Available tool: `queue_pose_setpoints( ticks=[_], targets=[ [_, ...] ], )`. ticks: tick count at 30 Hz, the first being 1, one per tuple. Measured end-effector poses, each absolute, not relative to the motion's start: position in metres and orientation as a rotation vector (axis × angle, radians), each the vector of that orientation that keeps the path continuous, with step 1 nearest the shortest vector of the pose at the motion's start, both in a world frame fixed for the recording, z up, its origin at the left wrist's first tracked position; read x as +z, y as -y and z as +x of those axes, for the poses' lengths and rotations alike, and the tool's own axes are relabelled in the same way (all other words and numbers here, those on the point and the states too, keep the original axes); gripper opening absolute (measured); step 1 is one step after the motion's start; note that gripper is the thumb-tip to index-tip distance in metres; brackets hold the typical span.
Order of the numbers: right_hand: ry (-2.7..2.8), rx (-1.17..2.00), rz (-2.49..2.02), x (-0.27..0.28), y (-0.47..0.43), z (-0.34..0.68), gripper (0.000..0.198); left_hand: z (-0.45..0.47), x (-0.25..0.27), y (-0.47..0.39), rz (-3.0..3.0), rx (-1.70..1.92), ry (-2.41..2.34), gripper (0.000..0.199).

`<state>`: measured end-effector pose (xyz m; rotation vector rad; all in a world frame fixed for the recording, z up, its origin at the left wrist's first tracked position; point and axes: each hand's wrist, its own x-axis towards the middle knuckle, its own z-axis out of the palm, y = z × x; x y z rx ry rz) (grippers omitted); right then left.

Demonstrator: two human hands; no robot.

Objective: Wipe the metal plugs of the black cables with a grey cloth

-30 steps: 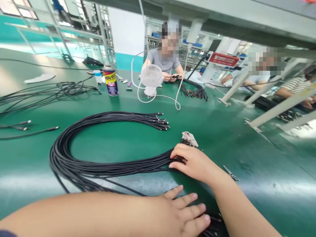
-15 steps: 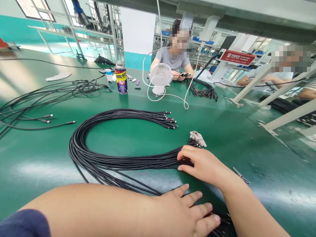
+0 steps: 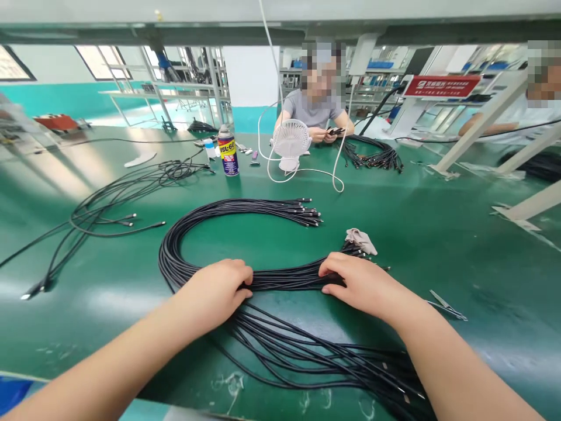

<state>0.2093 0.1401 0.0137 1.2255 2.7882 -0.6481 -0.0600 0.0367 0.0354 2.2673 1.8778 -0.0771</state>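
Note:
A thick bundle of black cables (image 3: pixel 284 279) curves in a C shape over the green table. My left hand (image 3: pixel 223 286) is closed round the lower run of this bundle, fingers over the top and thumb on the near side. Farther right, close to the connector ends, my right hand (image 3: pixel 355 280) grips the same bundle. Looser black cables (image 3: pixel 302 351) fan out from beneath my left hand towards the lower right. A crumpled beige cloth (image 3: pixel 361 241) lies by the connector ends, just beyond my right hand. Tweezers (image 3: pixel 447 305) rest right of my right wrist.
A spray can (image 3: pixel 228 153) and a white fan (image 3: pixel 291 140) with a looping cord stand towards the back. Loose cables (image 3: pixel 109 199) lie at left. Across the table a person (image 3: pixel 316 105) handles cables. Slanted white posts (image 3: pixel 482 128) rise at right.
My left hand has moved from the near right, where it lay spread over the loose cables, back left onto the bundle and closed. My right hand stays on the bundle. The view has levelled.

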Motion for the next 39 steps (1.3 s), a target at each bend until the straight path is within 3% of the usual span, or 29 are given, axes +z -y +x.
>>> queue_pose_setpoints(
  ticks=[6,13,29,35,39],
  targets=[
    [-2.861,-0.544,1.146,0.015,-0.137,0.205,0.012,-0.056,0.010,-0.008,2.389,0.225,-2.020,0.016],
    [-2.910,-0.622,1.049,0.017,-0.139,0.205,0.010,-0.053,0.014,-0.010,2.434,0.100,-2.000,0.024],
    [-2.971,-0.628,0.947,0.012,-0.126,0.195,0.019,-0.051,0.002,-0.004,2.411,0.355,-1.971,0.033],
    [-2.920,-0.589,1.001,0.014,-0.127,0.193,0.022,-0.041,-0.010,0.002,2.392,0.248,-2.079,0.052],
    [-2.933,-0.600,0.994,0.010,-0.128,0.195,0.020,-0.036,-0.004,-0.002,2.328,0.176,-2.078,0.049]
  ],
)
